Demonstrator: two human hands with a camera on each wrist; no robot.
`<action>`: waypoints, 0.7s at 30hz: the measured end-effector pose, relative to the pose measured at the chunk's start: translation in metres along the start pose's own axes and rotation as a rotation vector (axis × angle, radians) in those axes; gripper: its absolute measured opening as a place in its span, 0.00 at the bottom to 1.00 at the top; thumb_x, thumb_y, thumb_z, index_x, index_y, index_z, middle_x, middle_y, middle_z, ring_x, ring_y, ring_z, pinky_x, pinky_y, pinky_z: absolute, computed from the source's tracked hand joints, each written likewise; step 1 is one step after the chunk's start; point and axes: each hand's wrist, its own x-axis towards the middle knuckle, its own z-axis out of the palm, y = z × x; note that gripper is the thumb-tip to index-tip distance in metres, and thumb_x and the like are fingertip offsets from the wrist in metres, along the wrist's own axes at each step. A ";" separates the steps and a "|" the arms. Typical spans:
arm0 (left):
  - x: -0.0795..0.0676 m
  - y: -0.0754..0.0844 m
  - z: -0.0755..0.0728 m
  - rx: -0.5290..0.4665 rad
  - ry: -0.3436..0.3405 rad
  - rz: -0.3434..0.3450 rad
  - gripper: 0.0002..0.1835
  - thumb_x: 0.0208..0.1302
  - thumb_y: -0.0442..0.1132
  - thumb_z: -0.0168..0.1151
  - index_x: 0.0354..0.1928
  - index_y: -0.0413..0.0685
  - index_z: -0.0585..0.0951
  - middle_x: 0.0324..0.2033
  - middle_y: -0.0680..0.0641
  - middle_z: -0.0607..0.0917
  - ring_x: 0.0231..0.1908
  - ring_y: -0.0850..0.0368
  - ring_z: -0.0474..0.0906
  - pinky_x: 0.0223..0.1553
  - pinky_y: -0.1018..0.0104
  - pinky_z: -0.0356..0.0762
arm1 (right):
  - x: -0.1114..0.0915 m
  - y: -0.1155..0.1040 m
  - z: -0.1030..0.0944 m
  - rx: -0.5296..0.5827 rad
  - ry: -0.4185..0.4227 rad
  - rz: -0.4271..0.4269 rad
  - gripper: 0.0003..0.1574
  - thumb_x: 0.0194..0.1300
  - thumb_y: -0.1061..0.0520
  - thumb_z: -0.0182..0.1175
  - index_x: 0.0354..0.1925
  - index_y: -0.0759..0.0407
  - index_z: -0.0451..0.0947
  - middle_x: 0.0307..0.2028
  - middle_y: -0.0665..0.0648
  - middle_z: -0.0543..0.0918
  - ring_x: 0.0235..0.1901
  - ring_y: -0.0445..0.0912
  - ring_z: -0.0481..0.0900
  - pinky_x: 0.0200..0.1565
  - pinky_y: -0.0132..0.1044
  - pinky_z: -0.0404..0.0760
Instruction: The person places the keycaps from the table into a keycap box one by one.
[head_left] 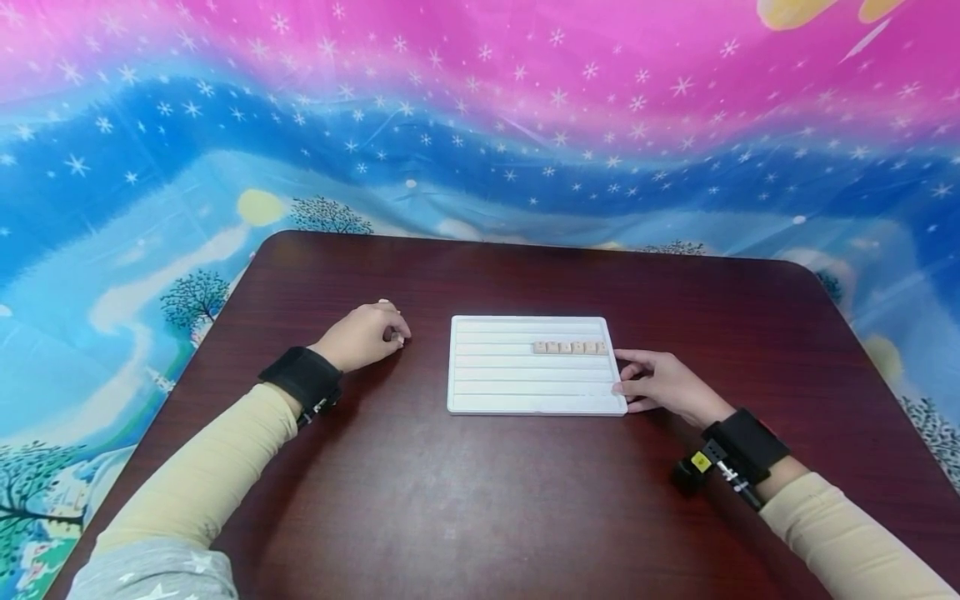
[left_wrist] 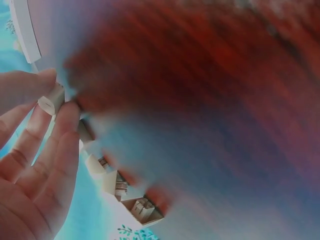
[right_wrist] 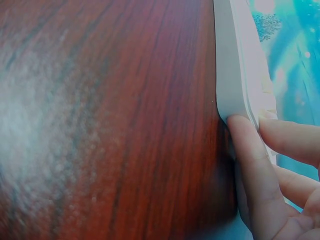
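Observation:
A white ridged tray [head_left: 495, 364] lies on the table, with a short row of small wooden tiles [head_left: 568, 347] in one of its upper grooves at the right. The marks on the tiles are too small to read. My right hand [head_left: 671, 385] grips the tray's right edge near its lower corner; in the right wrist view, the fingers [right_wrist: 252, 155] are at the corner of the white rim. Left of the tray, my left hand [head_left: 365, 335] hovers low over the table. Between its thumb and index finger it pinches a small pale wooden tile [left_wrist: 51, 100], seen in the left wrist view.
Several more pale wooden pieces [left_wrist: 142, 210] appear beyond the left fingers in the left wrist view. Dark reddish wood makes up the glossy table [head_left: 450, 500]. A patterned cloth [head_left: 480, 125] hangs behind its far edge.

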 end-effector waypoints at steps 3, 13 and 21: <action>0.000 0.002 -0.001 0.004 0.018 0.003 0.07 0.64 0.26 0.66 0.39 0.42 0.89 0.38 0.46 0.83 0.37 0.52 0.77 0.41 0.58 0.78 | -0.001 0.000 0.000 0.002 -0.003 -0.002 0.45 0.70 0.66 0.64 0.76 0.73 0.54 0.44 0.67 0.75 0.39 0.51 0.85 0.39 0.42 0.87; -0.001 0.005 0.001 -0.022 0.045 -0.049 0.07 0.65 0.27 0.65 0.40 0.41 0.90 0.39 0.46 0.81 0.35 0.52 0.79 0.42 0.57 0.80 | 0.000 -0.001 0.000 -0.004 0.002 0.005 0.46 0.69 0.66 0.65 0.76 0.73 0.54 0.44 0.66 0.75 0.39 0.50 0.85 0.39 0.41 0.87; 0.000 0.005 0.002 -0.054 0.037 -0.083 0.04 0.64 0.30 0.70 0.39 0.41 0.90 0.39 0.45 0.82 0.33 0.54 0.77 0.40 0.58 0.78 | 0.001 -0.001 0.000 -0.004 0.000 0.004 0.45 0.69 0.66 0.65 0.76 0.73 0.55 0.44 0.66 0.75 0.39 0.50 0.85 0.39 0.41 0.87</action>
